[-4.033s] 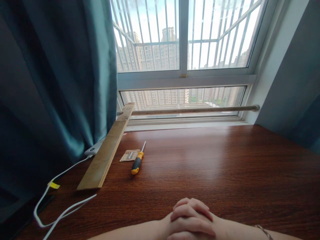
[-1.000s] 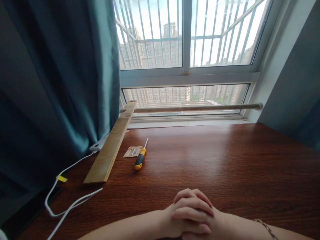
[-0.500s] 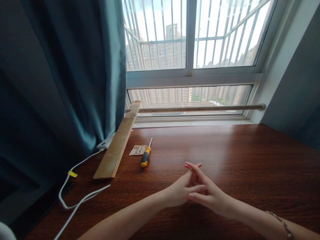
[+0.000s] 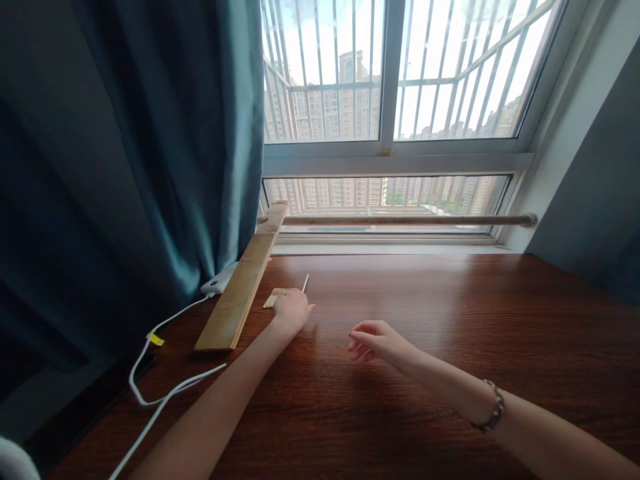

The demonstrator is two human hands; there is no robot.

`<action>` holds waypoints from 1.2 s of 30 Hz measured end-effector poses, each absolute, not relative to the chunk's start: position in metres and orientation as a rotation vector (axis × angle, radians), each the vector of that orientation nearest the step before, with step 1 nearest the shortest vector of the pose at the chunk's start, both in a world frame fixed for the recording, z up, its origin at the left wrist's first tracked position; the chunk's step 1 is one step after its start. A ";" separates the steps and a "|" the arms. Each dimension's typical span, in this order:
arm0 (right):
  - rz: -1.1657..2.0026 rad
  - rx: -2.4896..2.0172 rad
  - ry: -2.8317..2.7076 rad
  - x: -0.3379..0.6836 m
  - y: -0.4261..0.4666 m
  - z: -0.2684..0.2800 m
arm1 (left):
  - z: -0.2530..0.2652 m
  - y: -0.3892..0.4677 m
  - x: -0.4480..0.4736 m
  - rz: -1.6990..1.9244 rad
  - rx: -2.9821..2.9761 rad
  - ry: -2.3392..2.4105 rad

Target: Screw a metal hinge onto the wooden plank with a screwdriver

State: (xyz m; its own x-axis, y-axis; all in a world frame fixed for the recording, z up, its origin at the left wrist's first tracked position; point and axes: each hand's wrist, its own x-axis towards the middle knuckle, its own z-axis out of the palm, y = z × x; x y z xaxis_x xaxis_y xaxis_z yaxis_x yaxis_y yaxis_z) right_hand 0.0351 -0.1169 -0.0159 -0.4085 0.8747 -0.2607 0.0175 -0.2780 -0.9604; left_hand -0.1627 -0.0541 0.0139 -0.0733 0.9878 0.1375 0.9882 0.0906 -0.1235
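My left hand (image 4: 293,311) lies over the handle of the screwdriver (image 4: 305,283), whose thin metal shank points out beyond the knuckles toward the window. Its thumb sticks out to the right, while the other fingers are mostly hidden, so I cannot see whether they close round the handle. Just left of that hand, partly covered by it, is a small tan card (image 4: 273,297) with little metal pieces on it. My right hand (image 4: 371,340) hovers above the brown table, fingers loosely curled and apart, holding nothing.
A long wooden board (image 4: 237,293) slants from the table up to the window ledge. Behind it a white device (image 4: 217,281) rests against the blue curtain (image 4: 200,167). A white cable (image 4: 137,373) loops across the table's left side. A rail (image 4: 410,220) crosses the lower window.
My hands, interlaced before, have come apart. The left has reached forward and left onto the screwdriver, covering its yellow-and-black handle; the right has drawn slightly left with its fingers loosely curled.
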 end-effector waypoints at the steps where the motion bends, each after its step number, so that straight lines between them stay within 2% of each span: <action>1: 1.781 -1.154 -1.314 0.027 -0.113 -0.017 | 0.011 -0.052 -0.166 0.042 -1.997 -2.193; 10: 1.779 -1.218 -1.249 -0.027 -0.073 -0.020 | -0.008 -0.040 -0.176 0.156 -2.040 -2.265; 18: 1.700 -1.363 -1.285 -0.071 -0.036 -0.028 | -0.014 -0.036 -0.178 0.102 -2.046 -2.261; 29: 1.564 -1.476 -1.413 -0.089 -0.006 -0.050 | -0.013 -0.029 -0.182 0.196 -2.099 -2.344; 34: 1.391 -1.365 -1.404 -0.099 -0.004 -0.047 | 0.017 -0.023 -0.205 -0.026 -2.021 -2.368; 36: 1.370 -1.282 -1.421 -0.113 -0.009 -0.044 | 0.030 -0.016 -0.226 -0.244 -1.890 -2.331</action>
